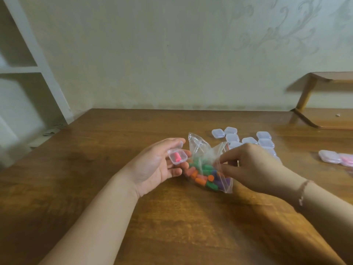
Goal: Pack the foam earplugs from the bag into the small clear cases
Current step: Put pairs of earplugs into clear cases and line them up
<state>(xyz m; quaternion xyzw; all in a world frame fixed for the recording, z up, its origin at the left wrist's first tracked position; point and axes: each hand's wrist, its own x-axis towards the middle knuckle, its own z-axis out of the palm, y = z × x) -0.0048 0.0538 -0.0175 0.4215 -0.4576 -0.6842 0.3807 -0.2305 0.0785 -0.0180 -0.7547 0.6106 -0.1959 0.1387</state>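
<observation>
My left hand holds a small clear case with its lid open, palm up above the wooden table. A pink earplug lies inside that case. Just to its right a clear zip bag stands on the table, holding several orange, green, pink and purple foam earplugs. My right hand pinches the bag's upper edge with thumb and fingertips.
Several empty clear cases lie in a cluster behind my right hand. Cases with pink contents sit at the right edge. A low wooden shelf stands at the back right, white shelving to the left.
</observation>
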